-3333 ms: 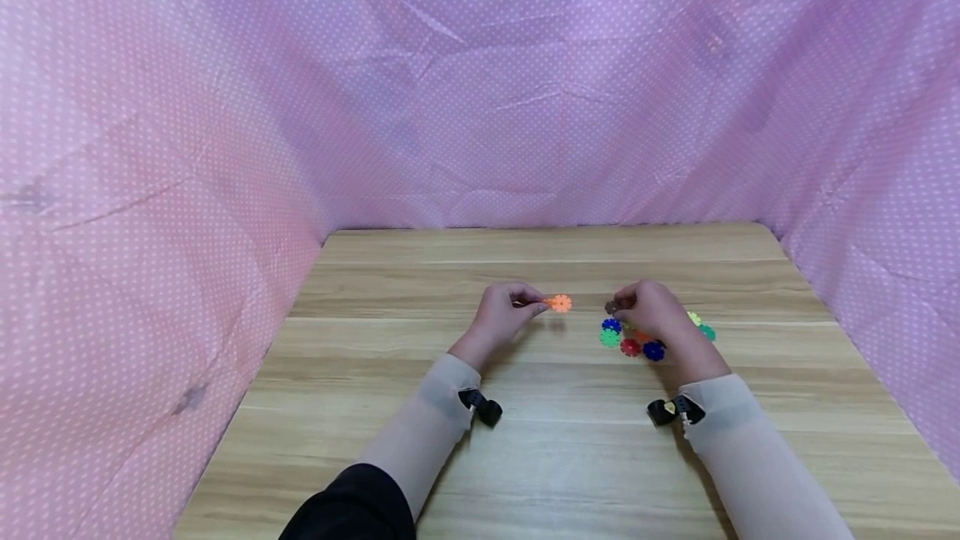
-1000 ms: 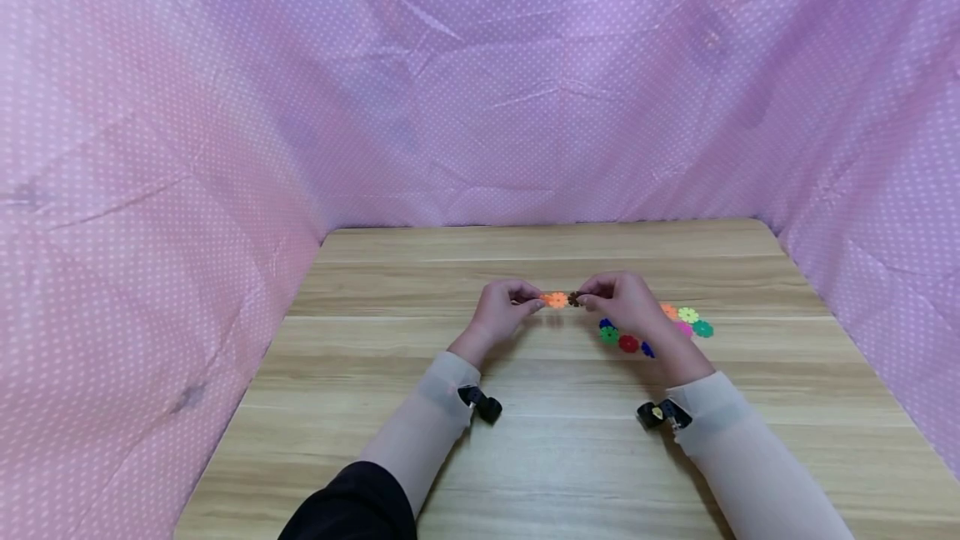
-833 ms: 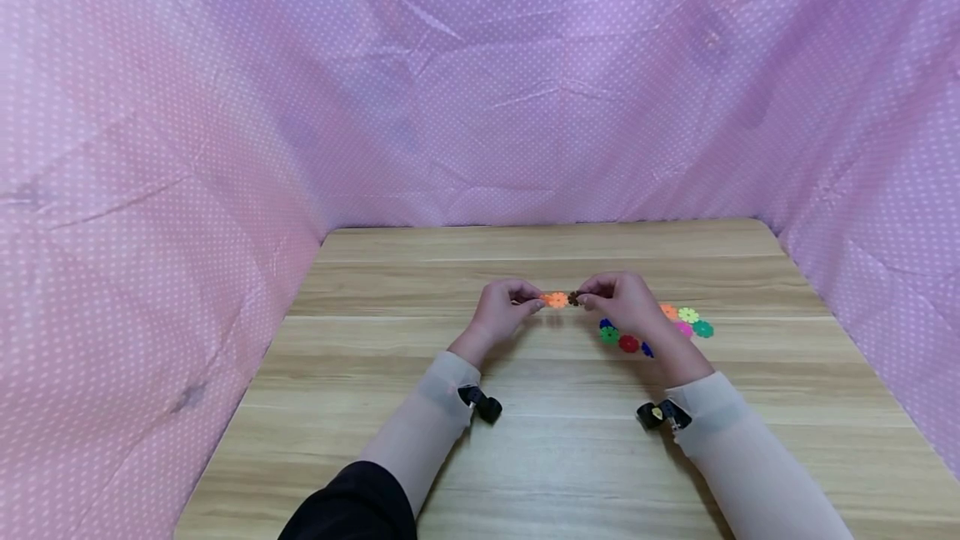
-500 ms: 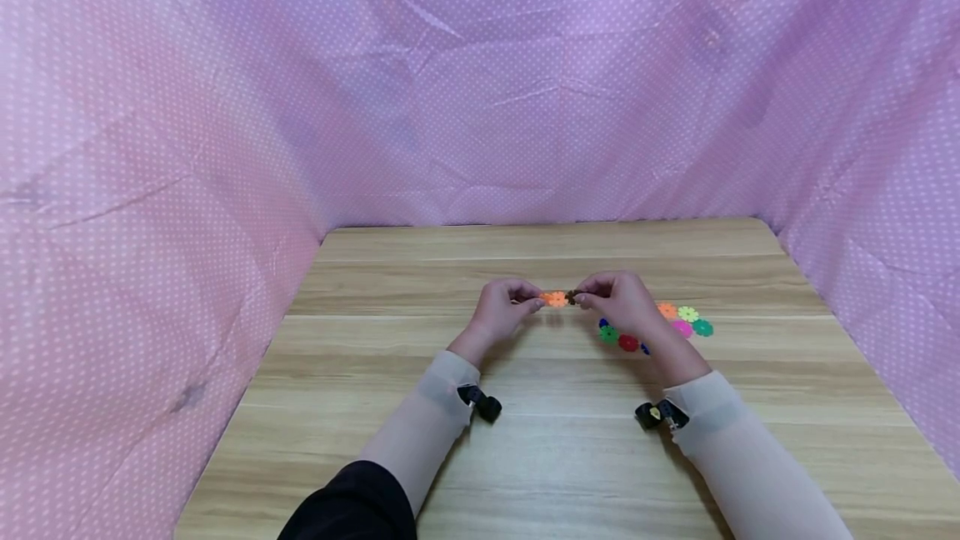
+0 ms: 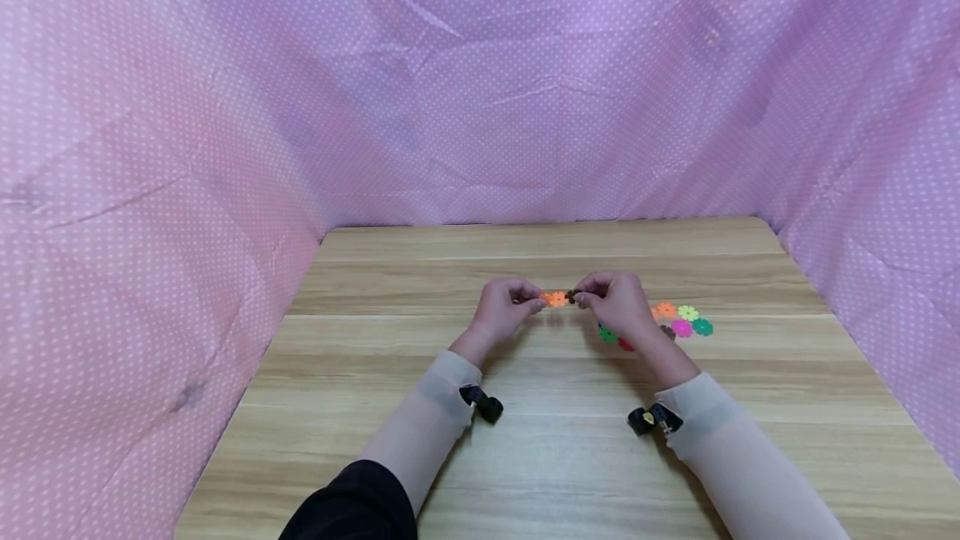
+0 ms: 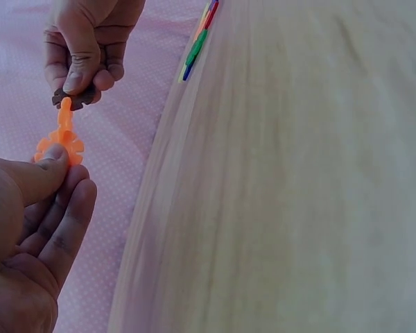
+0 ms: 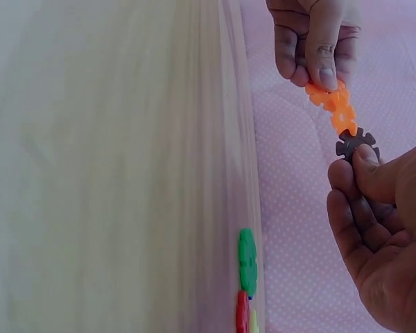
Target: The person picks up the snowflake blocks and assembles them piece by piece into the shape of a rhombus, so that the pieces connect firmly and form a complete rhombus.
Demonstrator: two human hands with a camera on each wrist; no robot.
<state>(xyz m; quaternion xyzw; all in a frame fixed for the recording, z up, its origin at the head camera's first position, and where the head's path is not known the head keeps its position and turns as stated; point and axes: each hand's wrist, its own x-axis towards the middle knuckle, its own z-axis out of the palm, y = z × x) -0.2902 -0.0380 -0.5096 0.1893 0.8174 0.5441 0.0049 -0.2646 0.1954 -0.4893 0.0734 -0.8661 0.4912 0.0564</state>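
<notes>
In the head view, my left hand (image 5: 501,311) pinches one of two joined orange snowflake discs (image 5: 558,298) between thumb and fingers, above the table. My right hand (image 5: 617,300) pinches a dark brown snowflake disc (image 7: 353,142) against the free orange one. In the left wrist view, the outer orange disc stands edge-on to the brown disc (image 6: 76,101), and their rims meet. How deep the slots interlock cannot be made out. My thumbs and fingertips cover part of the held discs.
On the wooden table (image 5: 555,440), loose discs lie by my right wrist: green (image 5: 607,334), red (image 5: 626,345), orange (image 5: 665,309), yellow (image 5: 687,313), pink (image 5: 682,328) and teal (image 5: 702,327). A pink dotted cloth (image 5: 480,107) surrounds the table's back and sides.
My right hand has brought the brown disc left from the loose discs to the orange pair. During the last second, my right wrist has shifted slightly left; my left hand stays nearly still.
</notes>
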